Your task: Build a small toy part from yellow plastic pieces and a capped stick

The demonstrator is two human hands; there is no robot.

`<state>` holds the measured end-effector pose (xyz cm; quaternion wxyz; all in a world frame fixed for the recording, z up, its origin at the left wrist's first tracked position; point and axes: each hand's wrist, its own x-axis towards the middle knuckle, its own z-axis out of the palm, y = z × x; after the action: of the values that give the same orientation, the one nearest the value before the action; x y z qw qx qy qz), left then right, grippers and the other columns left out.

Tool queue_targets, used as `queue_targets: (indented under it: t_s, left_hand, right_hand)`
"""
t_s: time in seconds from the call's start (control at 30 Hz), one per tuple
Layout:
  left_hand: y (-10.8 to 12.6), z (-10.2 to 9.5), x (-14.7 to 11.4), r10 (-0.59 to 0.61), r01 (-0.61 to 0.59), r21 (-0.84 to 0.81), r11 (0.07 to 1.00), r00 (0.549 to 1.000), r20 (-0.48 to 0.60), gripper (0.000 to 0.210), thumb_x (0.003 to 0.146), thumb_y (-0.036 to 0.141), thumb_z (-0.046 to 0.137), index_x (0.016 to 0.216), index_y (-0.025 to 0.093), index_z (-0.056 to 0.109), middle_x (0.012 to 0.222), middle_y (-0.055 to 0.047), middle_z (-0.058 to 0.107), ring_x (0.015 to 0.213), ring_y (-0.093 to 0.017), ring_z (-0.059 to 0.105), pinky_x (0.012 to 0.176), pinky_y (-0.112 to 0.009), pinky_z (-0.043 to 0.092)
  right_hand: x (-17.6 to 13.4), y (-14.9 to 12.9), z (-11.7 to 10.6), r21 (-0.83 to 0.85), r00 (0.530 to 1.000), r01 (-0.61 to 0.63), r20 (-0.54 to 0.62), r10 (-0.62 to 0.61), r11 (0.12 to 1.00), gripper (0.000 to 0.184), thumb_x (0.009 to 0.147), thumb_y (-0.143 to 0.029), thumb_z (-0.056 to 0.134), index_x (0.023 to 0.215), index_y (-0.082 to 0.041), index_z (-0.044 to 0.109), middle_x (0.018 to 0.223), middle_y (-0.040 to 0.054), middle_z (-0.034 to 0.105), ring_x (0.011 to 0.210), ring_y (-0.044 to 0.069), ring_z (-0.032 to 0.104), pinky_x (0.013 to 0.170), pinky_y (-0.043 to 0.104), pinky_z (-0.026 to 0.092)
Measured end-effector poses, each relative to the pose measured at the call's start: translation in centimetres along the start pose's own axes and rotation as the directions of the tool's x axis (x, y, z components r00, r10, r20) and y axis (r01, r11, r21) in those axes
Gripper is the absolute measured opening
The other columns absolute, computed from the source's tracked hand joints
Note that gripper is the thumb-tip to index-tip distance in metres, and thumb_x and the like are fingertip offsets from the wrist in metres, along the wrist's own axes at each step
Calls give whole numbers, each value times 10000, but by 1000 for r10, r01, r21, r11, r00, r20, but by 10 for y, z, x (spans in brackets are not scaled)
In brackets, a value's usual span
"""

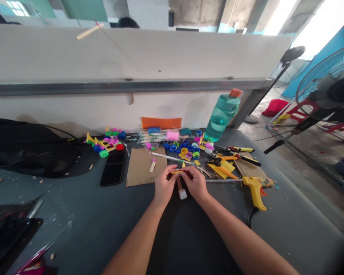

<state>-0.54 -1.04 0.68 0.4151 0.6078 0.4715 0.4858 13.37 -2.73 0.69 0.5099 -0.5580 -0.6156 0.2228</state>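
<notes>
My left hand (164, 185) and my right hand (197, 185) meet in front of me, fingertips closed on a small yellow strip (177, 172). Just below the fingers is a brown stick with a whitish block (182, 194) at its near end; whether a hand touches it is hidden. Behind my left hand lies a piece of brown cardboard (140, 168) bearing a small wooden piece with a pink tip (153, 165). Colourful bottle caps (184, 150) are scattered beyond my fingers. A yellow glue gun (255, 190) rests to the right.
A teal water bottle (220, 117) stands by the white partition (103, 57). Pliers and cutters (240, 156) and yellow scraps (222, 168) lie at right. A black phone (113, 168), assembled colourful pieces (104, 144) and a black bag (25, 152) are at left. A fan (329, 88) stands beyond the table.
</notes>
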Motion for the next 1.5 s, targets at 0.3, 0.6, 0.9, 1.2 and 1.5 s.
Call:
queue_targets:
  t_s: [0.3, 0.6, 0.9, 1.2, 1.5]
  left_hand:
    - [0, 1, 0, -3, 4, -26, 1000, 1000, 2, 273, 828, 249, 615, 1095, 199, 639, 948, -50, 712, 893, -178, 670, 854, -322, 518]
    - [-5, 3, 1, -11, 12, -13, 1000, 999, 42, 392, 804, 223, 642, 1191, 204, 588, 1098, -86, 685, 1022, -206, 652, 914, -352, 498]
    - [-4, 0, 0, 21, -19, 37, 999, 999, -44, 287, 839, 277, 617, 1112, 192, 632, 992, -83, 699, 921, -205, 670, 835, -343, 534]
    - [-8, 2, 2, 57, -59, 128, 990, 998, 15, 323, 801, 155, 612, 1119, 206, 629, 1060, -79, 693, 974, -221, 654, 873, -382, 517]
    - [-7, 1, 1, 51, -57, 120, 991, 998, 47, 357, 796, 110, 584, 1137, 211, 614, 1018, -61, 706, 941, -205, 667, 868, -364, 517]
  right_hand:
    - [0, -2, -1, -7, 1000, 8, -7, -8, 1000, 127, 864, -274, 583, 870, -203, 688, 790, 36, 669, 681, 160, 615, 613, 265, 496]
    - [1, -2, -2, -9, 1000, -2, -23, 2, 1000, 118, 861, -269, 586, 865, -207, 687, 805, 40, 682, 696, 168, 630, 631, 277, 505]
    - [1, -2, -3, -3, 1000, -4, -2, 4, 1000, 139, 871, -273, 566, 913, -207, 681, 825, 42, 673, 701, 163, 624, 629, 271, 508]
    - [0, 2, -2, 1, 998, 35, 51, -35, 999, 155, 876, -256, 563, 966, -223, 684, 893, 47, 681, 738, 166, 632, 637, 272, 511]
    - [2, -3, -4, -1, 993, 101, 55, -101, 995, 158, 894, -229, 555, 908, -245, 712, 849, 34, 701, 752, 174, 644, 657, 276, 508]
